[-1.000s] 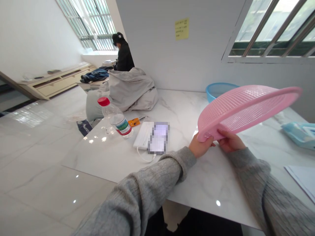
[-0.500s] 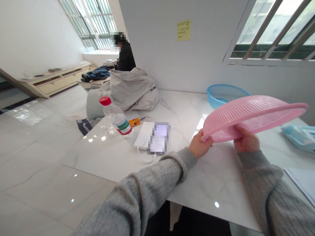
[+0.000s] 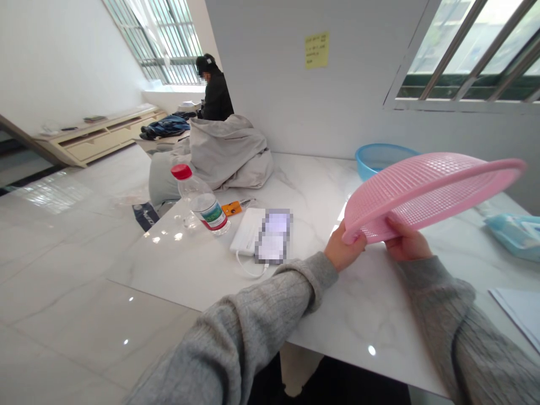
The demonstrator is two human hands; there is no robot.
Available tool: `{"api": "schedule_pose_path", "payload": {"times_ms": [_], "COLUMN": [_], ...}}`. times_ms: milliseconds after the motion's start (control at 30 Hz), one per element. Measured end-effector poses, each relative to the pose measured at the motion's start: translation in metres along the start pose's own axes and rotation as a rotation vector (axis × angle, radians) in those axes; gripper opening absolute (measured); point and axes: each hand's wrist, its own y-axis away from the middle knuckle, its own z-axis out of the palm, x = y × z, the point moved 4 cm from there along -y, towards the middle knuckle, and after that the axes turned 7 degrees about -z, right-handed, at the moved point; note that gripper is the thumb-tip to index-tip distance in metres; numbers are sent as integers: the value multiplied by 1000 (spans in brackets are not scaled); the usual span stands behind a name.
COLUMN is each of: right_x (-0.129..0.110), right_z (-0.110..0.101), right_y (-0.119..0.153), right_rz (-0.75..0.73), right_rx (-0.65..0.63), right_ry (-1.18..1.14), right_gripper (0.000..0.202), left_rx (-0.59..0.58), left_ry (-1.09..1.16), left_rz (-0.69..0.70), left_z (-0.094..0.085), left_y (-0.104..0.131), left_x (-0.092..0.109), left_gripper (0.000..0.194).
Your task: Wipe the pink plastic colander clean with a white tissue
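A pink mesh plastic basket (image 3: 405, 188) is held tilted above the white marble-patterned table (image 3: 358, 315), its round rim facing me and to the right. My left hand (image 3: 343, 247) is closed on the near left end of its rim. My right hand (image 3: 408, 241) grips the lower rim a little further right, thumb on the inner side and the other fingers mostly hidden. Behind the basket stands a blue basin (image 3: 371, 160), partly covered by it.
A red-capped plastic bottle (image 3: 208, 211), an orange item (image 3: 232, 208), a white power bank (image 3: 244, 236) and a phone (image 3: 274, 236) lie left. Grey cloth (image 3: 230, 152) sits behind. On the right are a blue packet (image 3: 517, 233) and paper (image 3: 521, 315). A person (image 3: 217, 93) sits far back.
My right hand has slid left along the basket's rim, closer to my left hand. The basket's far right end has risen slightly and shifted left. My left hand has barely moved.
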Motion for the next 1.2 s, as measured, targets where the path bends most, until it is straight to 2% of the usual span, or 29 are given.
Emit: {"api": "schedule_pose_path", "payload": {"times_ms": [100,267,367,500,600,767,900,1033,1100,1200], "right_x": [7,14,14,15,15,0,-15,-15,-11,-2], "right_z": [-3,-2,0,-1,-4,-16,-26,-25,-17,-2], "right_y": [0,2,3,2,0,-10,-19,-17,-12,-2], "right_rz": [72,148,153,139,126,-45,-215,-250,-218,-101], "right_rx": [-91,-242,-275,-244,-180,-4,101,165,152,42], "right_ry": [29,50,46,37,37,12,-32,-57,-71,-109], "right_gripper": [44,43,42,44,40,33,33,31,33,33], "left_rx": [-11,14,10,38,69,197,164,133,107,54], "left_ry": [-9,-31,-16,-33,-25,-71,-7,57,87,86], "left_rz": [-12,-45,-54,-29,6,186,258,264,240,189], "left_z": [0,-1,0,-2,-3,-10,-11,-9,-7,-1], "left_y": [1,2,2,2,-1,-4,-3,-5,-7,-8], "left_x": [4,6,7,4,-3,-3,4,4,1,-3], "left_gripper": [39,16,10,12,25,37,41,37,36,35]}}
